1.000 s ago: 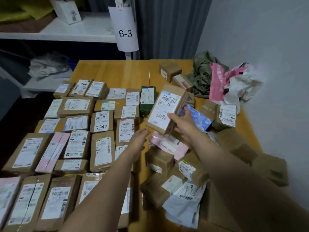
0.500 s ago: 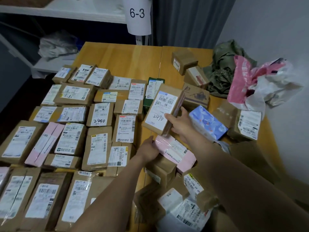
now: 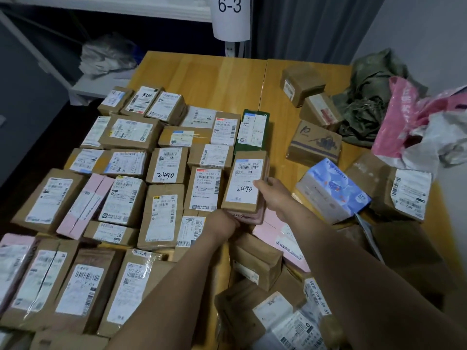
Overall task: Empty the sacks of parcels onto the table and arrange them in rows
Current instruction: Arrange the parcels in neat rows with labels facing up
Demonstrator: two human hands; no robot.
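At the right end of the rows on the wooden desk (image 3: 202, 79), the flat brown cardboard parcel with a white label marked 2490 (image 3: 246, 183) rests on a pink parcel (image 3: 254, 218); the right hand (image 3: 274, 195) has its grip clamped on the box's right edge, thumb on the label. The left hand (image 3: 222, 227) meets the pink parcel's near edge with its fingers hidden, so its grip cannot be told.

— What lies beyond the grip?
— A wooden table (image 3: 202, 79), two tops meeting at a seam, then a grey curtain (image 3: 303, 26) and a white shelf rack (image 3: 113, 8) with a tag (image 3: 231, 18) reading 6-3.
— And beside it?
— Plain grey wall (image 3: 417, 26) to the right, dark floor (image 3: 25, 137) far left. The light is dim.
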